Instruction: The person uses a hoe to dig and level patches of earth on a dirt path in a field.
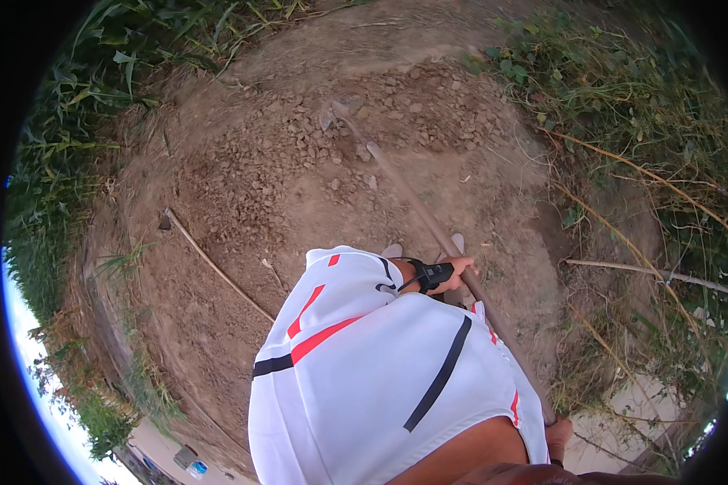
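A long-handled digging tool runs diagonally across the view, its metal head (341, 110) at the loose soil (291, 136). Whether it is a shovel or a hoe I cannot tell. My left hand (459, 273) grips the wooden handle (415, 203) around its middle, with a black device (434, 276) strapped on that wrist. Lower right, my right hand (558, 431) holds the handle near its rear end, partly hidden by my arm and white shirt (388, 376). Parts of my shoes (458, 242) show beside the handle.
A hoe (165, 219) lies on the dirt at left, its pale handle (218, 270) passing behind my shirt. Maize plants (97, 103) border the left side. Tangled vines (619, 91) and dry canes (631, 248) line the right. A pale paved strip (631, 406) shows lower right.
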Tool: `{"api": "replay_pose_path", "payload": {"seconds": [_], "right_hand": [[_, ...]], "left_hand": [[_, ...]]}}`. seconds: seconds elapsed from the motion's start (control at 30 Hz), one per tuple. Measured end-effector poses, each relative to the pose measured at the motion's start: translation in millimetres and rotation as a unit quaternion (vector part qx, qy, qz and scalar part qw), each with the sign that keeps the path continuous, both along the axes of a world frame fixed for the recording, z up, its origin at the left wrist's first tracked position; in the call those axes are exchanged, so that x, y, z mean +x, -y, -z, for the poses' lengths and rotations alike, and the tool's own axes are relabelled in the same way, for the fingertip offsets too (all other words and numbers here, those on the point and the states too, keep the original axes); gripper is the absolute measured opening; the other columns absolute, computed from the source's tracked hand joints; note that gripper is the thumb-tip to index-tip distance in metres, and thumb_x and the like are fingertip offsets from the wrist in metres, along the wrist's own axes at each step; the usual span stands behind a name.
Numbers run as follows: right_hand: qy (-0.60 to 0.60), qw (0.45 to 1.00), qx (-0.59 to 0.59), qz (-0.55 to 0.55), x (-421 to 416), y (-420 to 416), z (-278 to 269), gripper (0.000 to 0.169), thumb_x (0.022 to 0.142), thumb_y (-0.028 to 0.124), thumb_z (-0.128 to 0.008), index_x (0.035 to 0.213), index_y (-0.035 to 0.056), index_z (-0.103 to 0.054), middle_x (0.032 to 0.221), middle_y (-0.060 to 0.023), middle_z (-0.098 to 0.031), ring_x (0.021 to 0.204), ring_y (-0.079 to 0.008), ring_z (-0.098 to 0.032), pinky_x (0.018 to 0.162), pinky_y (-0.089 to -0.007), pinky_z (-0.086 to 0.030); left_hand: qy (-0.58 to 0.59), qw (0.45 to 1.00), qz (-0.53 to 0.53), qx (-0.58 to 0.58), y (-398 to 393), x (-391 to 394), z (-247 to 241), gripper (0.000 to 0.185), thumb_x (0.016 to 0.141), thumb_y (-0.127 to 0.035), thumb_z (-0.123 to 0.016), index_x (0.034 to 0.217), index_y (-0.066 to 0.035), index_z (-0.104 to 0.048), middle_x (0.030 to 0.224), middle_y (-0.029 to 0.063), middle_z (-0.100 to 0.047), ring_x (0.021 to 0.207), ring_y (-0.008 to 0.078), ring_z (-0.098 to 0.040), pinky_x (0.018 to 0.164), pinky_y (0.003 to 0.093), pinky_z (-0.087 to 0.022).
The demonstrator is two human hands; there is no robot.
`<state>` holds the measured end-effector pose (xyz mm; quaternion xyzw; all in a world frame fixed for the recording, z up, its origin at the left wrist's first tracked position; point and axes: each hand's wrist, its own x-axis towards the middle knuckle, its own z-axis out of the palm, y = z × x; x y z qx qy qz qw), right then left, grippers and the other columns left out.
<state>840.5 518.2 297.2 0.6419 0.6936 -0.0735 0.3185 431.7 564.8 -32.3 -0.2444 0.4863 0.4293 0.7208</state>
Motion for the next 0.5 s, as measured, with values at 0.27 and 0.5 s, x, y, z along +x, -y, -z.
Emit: {"api": "replay_pose_path", "payload": {"seconds": [0.27, 0.5], "right_hand": [[-0.106, 0.989, 0.025, -0.100, -152, -42, 2, 0.031, 0.054, 0.030, -0.067, 0.060, 0.0063, -0.049, 0.059, -0.0146, -0.054, 0.056, -0.0335, -0.054, 0.049, -0.0399, -0.044], [-0.139, 0.989, 0.028, -0.042, -54, -17, 30, 0.024, 0.053, 0.023, -0.066, 0.059, 0.0072, -0.049, 0.059, -0.0127, -0.054, 0.056, -0.0316, -0.055, 0.049, -0.0387, -0.044]], "left_hand": [[-0.041, 0.978, -0.201, -0.044, -29, -109, 33, 0.014, 0.075, -0.012, -0.054, 0.075, -0.001, -0.045, 0.063, 0.0105, -0.048, 0.054, 0.0230, -0.050, 0.056, 0.0397, -0.049], [-0.111, 0.984, -0.034, 0.137, 16, -62, -32, 0.014, 0.076, -0.014, -0.053, 0.082, -0.002, -0.048, 0.070, 0.0083, -0.052, 0.067, 0.0208, -0.055, 0.061, 0.0373, -0.048]]}}
